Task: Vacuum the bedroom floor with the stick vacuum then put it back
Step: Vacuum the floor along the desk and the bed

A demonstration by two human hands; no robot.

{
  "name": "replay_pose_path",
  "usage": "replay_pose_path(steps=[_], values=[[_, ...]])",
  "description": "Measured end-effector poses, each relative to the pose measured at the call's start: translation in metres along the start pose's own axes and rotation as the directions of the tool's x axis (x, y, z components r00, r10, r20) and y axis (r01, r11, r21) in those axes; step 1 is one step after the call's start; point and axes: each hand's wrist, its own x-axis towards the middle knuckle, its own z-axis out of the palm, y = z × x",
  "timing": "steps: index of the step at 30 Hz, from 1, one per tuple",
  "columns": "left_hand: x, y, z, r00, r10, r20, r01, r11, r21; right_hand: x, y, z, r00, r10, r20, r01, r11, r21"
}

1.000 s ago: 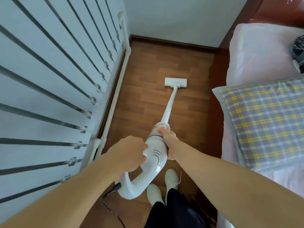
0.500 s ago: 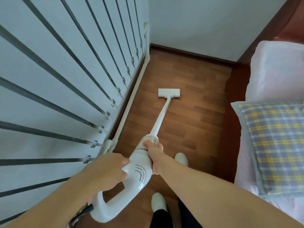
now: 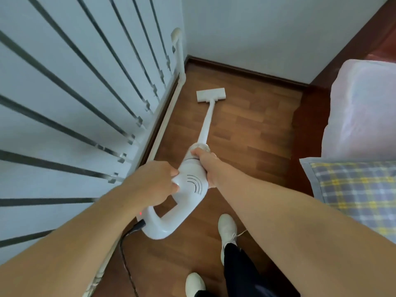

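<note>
- Head view: the stick vacuum [image 3: 192, 170] is standing slanted on the wooden floor [image 3: 246, 129], in the strip between a white slatted panel [image 3: 64, 99] on the left and the bed [image 3: 364, 114] on the right.
- Its floor head [image 3: 211, 94] is lying flat on the boards near the far corner, closer to the panel than to the bed. The wand [image 3: 205, 125] is running back from it to the vented motor body.
- The left grip [image 3: 156, 183], the person's left hand, is clamping the top of the loop handle with curled fingers, just beside the vents.
- The right grip [image 3: 205, 166], the right hand, is wrapping round the front of the body, where the wand is joining it.
- A black cord [image 3: 126, 254] is trailing from the handle's lower end along the floor, and a small red light [image 3: 140, 213] is glowing just above that joint.
- Two white shoes [image 3: 227, 226], below dark trouser legs, are standing on the floor on the bed side of the handle.
- A white pipe [image 3: 177, 50] is running along the panel's base and rising at the corner.
- A dark skirting board [image 3: 246, 70] is edging the pale wall [image 3: 257, 28] beyond the floor head.
- A plaid pillow [image 3: 353, 189] is lying on the bed's pink sheet at the right edge.
</note>
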Motion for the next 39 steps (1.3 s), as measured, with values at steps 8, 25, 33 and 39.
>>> replay_pose_path(steps=[8, 25, 33, 39], values=[[0.070, 0.029, -0.024, 0.998, -0.025, -0.052, 0.025, 1.000, -0.003, 0.042, -0.062, -0.027, 0.998, -0.061, -0.002, 0.061, 0.997, 0.049], [0.110, 0.132, -0.033, 0.956, 0.240, 0.171, -0.268, 0.949, 0.166, 0.046, -0.066, -0.146, 0.991, -0.029, -0.134, 0.059, 0.973, 0.222], [0.113, 0.184, -0.019, 0.939, 0.286, 0.190, -0.309, 0.945, 0.106, 0.032, -0.056, -0.205, 0.982, 0.008, -0.189, 0.046, 0.959, 0.280], [0.083, 0.181, 0.003, 0.925, 0.283, 0.252, -0.312, 0.946, 0.084, 0.019, -0.014, -0.202, 0.982, 0.040, -0.183, 0.016, 0.956, 0.294]])
